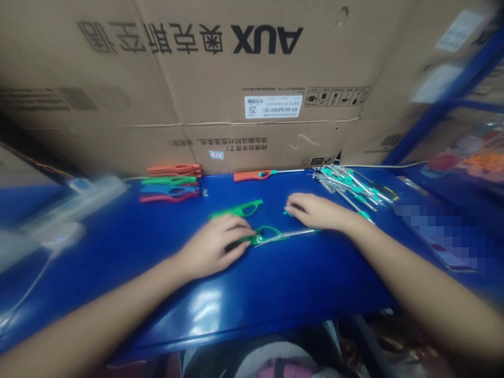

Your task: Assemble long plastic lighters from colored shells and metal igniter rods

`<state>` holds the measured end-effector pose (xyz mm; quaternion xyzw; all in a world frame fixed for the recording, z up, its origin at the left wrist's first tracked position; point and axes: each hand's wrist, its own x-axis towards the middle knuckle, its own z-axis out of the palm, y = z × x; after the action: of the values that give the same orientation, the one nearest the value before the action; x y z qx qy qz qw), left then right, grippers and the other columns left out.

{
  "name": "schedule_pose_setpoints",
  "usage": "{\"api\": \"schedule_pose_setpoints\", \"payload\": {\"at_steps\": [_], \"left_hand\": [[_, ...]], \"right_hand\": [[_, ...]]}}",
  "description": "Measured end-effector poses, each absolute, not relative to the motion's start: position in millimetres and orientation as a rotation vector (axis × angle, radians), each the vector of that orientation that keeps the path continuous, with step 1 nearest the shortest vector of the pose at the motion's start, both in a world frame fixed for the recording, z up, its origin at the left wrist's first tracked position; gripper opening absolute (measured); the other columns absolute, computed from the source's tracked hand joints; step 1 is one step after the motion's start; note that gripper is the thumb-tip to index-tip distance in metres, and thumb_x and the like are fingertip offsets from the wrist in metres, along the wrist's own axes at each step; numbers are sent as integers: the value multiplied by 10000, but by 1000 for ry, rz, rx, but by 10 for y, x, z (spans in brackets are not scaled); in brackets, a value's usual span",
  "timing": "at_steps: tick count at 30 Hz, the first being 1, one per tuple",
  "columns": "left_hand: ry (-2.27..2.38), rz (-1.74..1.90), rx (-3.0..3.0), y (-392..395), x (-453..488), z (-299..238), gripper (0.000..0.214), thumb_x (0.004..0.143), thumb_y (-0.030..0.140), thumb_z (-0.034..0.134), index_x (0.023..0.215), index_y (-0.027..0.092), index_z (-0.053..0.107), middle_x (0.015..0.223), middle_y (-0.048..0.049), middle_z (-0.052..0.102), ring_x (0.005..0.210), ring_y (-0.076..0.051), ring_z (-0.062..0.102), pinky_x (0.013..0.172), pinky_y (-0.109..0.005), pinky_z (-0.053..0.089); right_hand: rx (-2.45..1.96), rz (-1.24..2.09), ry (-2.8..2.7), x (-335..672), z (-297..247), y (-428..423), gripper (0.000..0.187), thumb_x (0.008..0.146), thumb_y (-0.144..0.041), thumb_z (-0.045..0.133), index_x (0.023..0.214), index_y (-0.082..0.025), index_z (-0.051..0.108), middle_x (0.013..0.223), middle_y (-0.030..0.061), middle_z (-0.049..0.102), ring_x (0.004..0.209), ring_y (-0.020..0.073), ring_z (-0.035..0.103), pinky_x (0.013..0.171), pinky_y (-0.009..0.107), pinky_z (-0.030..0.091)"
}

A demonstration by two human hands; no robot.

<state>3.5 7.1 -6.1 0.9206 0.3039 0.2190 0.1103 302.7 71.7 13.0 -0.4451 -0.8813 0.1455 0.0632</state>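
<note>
My left hand (220,244) is closed around the handle end of a green lighter shell (271,233) lying on the blue table. A thin metal tube (299,232) and a pale wire extend from this shell to the right. Just beyond my fingers lies another green shell half (248,208) with a loop-shaped opening. My right hand (309,210) is pinched above the table, a small green piece (288,212) showing at its fingertips. Farther back rests an orange lighter (252,176) with a metal tube.
A pile of metal tubes with green parts (354,189) lies at the back right, a screwdriver (386,193) beside it. Stacked coloured shells (171,181) are at the back left. A large cardboard sheet (197,94) stands behind; a white power strip (94,191) is at left.
</note>
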Motion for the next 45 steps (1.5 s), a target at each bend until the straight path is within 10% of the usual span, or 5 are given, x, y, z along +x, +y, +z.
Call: {"api": "schedule_pose_setpoints", "payload": {"at_steps": [45], "left_hand": [[1125,548,2358,13,96,-48,280,894,234,701,1174,220,707,1000,-51,638,932,-215,633,863,-373,526]], "right_hand": [[-780,659,-2688,2694,98,369,97,961,-187,573,872,-181,614,891,29,629,793,157,566,692,268,409]]}}
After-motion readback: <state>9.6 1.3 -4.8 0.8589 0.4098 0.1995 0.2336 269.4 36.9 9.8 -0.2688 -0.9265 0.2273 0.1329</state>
